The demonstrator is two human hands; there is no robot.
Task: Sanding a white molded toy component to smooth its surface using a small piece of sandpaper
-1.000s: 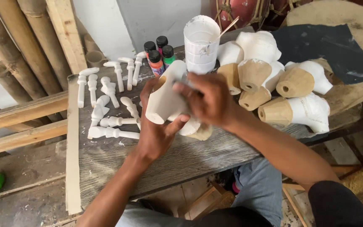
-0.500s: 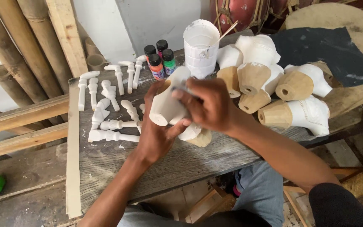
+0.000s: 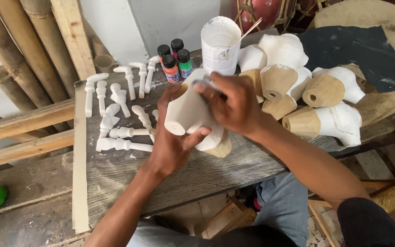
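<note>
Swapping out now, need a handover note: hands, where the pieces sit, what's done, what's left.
Left hand cradles the white-coated carved piece from below, above the grey plank table.
Right hand presses on its top; what it grips is hidden.
Done: white pegs at left look coated.
Left: carved pieces at right are white only in part, bare wood on their ends.
White cup and paint bottles stand at the back.

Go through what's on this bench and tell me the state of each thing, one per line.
Carved piece: white-coated, lifted off the bench, gripped in left hand, right hand pressed on top.
Paint bottles: upright, capped.
White cup: upright, open, stick inside.
Turned pegs: white-coated, mostly lying flat.
Stacked carvings: part white, part bare wood.
</note>
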